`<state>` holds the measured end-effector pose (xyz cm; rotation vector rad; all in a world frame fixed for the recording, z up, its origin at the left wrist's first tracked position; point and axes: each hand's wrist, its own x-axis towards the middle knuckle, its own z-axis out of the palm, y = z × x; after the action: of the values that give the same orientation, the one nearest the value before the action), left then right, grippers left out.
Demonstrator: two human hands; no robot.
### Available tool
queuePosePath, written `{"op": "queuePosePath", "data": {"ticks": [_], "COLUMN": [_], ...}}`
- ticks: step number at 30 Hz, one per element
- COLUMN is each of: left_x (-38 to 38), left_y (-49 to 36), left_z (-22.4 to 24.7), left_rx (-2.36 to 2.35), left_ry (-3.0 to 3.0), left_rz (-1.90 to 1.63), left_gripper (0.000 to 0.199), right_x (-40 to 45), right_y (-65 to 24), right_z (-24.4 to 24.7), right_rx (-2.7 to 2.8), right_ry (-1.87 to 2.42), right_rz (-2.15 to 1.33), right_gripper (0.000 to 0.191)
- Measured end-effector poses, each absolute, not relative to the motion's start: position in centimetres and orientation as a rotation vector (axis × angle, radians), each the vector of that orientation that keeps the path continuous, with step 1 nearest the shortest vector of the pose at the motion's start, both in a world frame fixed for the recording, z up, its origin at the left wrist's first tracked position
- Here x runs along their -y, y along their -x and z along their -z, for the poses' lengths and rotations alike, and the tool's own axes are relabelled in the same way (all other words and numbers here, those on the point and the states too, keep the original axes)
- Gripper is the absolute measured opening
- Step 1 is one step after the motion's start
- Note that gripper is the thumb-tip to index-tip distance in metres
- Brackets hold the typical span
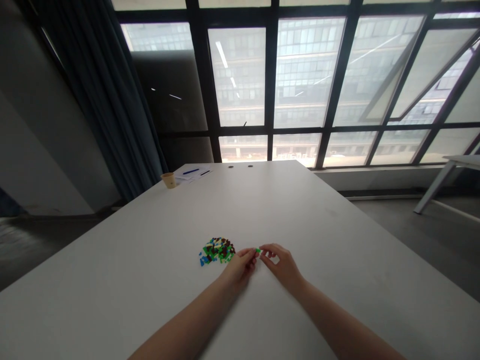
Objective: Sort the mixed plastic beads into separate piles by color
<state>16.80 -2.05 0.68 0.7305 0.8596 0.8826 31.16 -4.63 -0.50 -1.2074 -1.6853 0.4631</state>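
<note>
Left hand (243,262) pinches green piece (258,250); right hand (279,260), fingers slightly parted, beside it. Pile (217,250) near left. Cup (169,180) farther off.

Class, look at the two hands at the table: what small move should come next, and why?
Probably, the right hand should close its finger and thumb gently on the small green piece. The left hand appears to hold that piece already, and the right hand's finger and thumb look parted close beside it, so only a slight pinch seems needed.
</note>
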Motion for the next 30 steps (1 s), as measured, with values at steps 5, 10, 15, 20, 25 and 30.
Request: {"op": "queuePosePath", "data": {"ticks": [5,10,15,20,25,30], "left_x": [2.4,1.6,0.8,1.6,2.6,1.2], "left_y": [-16.7,-15.5,-14.4,-15.1,-16.0,-14.6], "left_z": [0.4,0.7,0.7,0.0,-0.2,-0.7], "left_rx": [-0.874,-1.101,-1.265,-0.952,-0.875,-1.164], "left_ry": [-0.721,-1.260,-1.535,-0.988,-0.722,-1.386], "left_rz": [-0.861,-0.820,-0.840,-0.712,-0.741,-0.917], "left_gripper": [0.028,0.019,0.014,0.020,0.021,0.013], "right_x": [4.6,4.5,4.6,4.9,5.0,4.9], "right_y": [-31.2,-31.3,-31.2,-30.4,-30.4,-30.9], "right_z": [0.7,1.4,2.0,1.2,0.8,1.3], "right_rx": [1.727,1.836,1.868,1.809,1.724,1.667], "right_ry": [1.243,1.251,1.257,1.273,1.214,1.219], "right_rz": [-0.522,-0.598,-0.574,-0.471,-0.353,-0.316], "right_gripper": [0.014,0.014,0.025,0.016,0.013,0.014]}}
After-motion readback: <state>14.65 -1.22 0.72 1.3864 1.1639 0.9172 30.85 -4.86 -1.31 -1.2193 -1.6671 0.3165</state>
